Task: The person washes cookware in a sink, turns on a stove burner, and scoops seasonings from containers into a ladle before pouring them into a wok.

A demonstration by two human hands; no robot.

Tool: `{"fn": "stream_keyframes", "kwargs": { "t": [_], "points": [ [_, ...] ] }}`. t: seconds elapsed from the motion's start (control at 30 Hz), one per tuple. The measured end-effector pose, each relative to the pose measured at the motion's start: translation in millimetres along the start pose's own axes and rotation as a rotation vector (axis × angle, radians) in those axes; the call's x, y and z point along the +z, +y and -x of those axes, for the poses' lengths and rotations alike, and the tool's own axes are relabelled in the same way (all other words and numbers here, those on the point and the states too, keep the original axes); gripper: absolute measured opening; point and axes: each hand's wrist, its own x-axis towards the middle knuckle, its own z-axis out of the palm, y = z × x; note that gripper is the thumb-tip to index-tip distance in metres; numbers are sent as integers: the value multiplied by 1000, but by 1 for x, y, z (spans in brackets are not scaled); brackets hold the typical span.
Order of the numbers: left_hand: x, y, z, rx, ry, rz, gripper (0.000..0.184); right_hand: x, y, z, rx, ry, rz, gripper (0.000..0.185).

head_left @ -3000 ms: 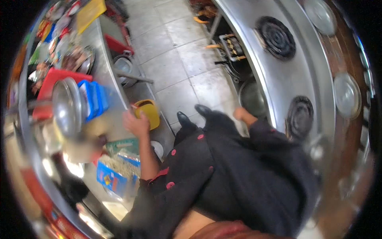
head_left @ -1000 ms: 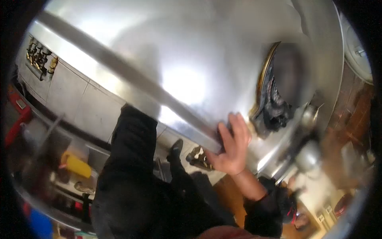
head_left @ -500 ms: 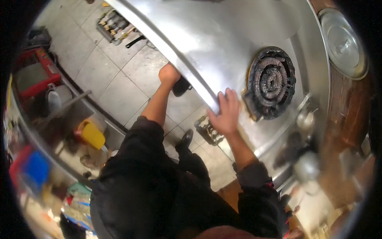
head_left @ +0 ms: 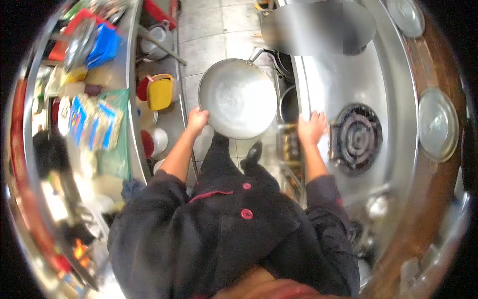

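Note:
A wide, shallow metal pan (head_left: 238,98) hangs over the floor in the middle of the view, its handle pointing away to the upper right. My left hand (head_left: 197,118) is closed on the pan's near left rim. Over at the steel stove top (head_left: 308,70), my right hand (head_left: 312,127) rests at the front edge with its fingers apart, holding nothing. Just right of that hand lies a round black burner (head_left: 357,138). The pan and my right hand do not touch.
A blurred grey oval covers the upper stove area. Metal lids (head_left: 438,124) lie on the brown ledge at the right. At the left, a steel counter (head_left: 130,55) bears a blue container (head_left: 103,46) and plastic bags (head_left: 97,122). Beneath it are a yellow container (head_left: 160,92) and pots.
The pan has come into view in my left hand, which earlier reached low beside the stove. The view has turned, showing the left counter more fully. My right hand remains at the stove edge.

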Motion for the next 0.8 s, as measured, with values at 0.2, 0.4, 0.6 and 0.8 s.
{"fn": "stream_keyframes", "kwargs": {
  "t": [0.2, 0.4, 0.6, 0.8],
  "points": [
    [-55, 58, 132, -91, 22, 108, 21, -15, -40, 81, 37, -252, -837, 47],
    [-33, 117, 195, 44, -212, 147, 20, -77, -40, 114, 597, -545, -1554, 20],
    [-43, 88, 190, 157, -443, 154, 26, -114, 35, 121, 707, -167, -1805, 24],
    [-92, 6, 153, -43, -408, -99, 34, -124, 135, 130, 876, 103, -1691, 26]
  ]
}}
